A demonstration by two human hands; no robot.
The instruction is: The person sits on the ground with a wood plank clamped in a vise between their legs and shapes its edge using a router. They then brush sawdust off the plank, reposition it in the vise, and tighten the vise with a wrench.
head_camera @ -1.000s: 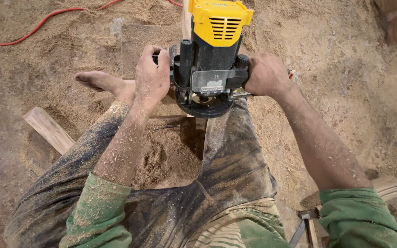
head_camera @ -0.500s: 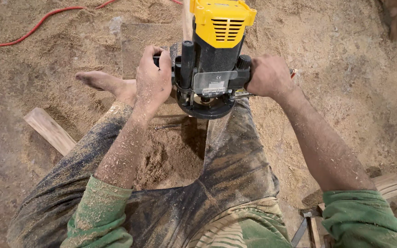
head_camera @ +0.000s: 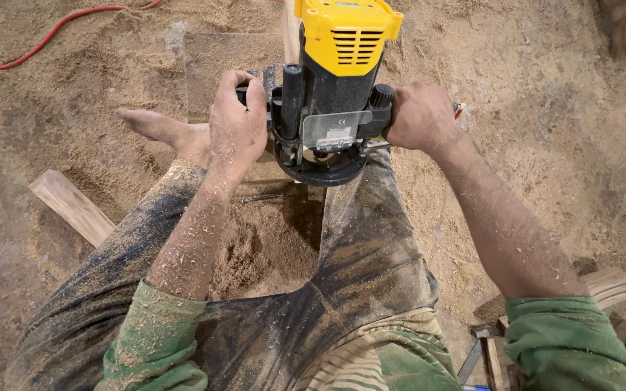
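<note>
Yellow-topped black plunge router, upright at twelve o'clock on a sawdust-covered flat wooden board. Left hand clenched round its nine-o'clock side handle; right hand clenched round the three-o'clock handle. Red cable at ten o'clock, pale wooden offcut at eight o'clock.

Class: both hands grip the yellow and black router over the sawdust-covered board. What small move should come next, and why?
Probably ease the router slowly along the board, keeping left hand and right hand on its side handles; its base sits at the board's near end.
</note>
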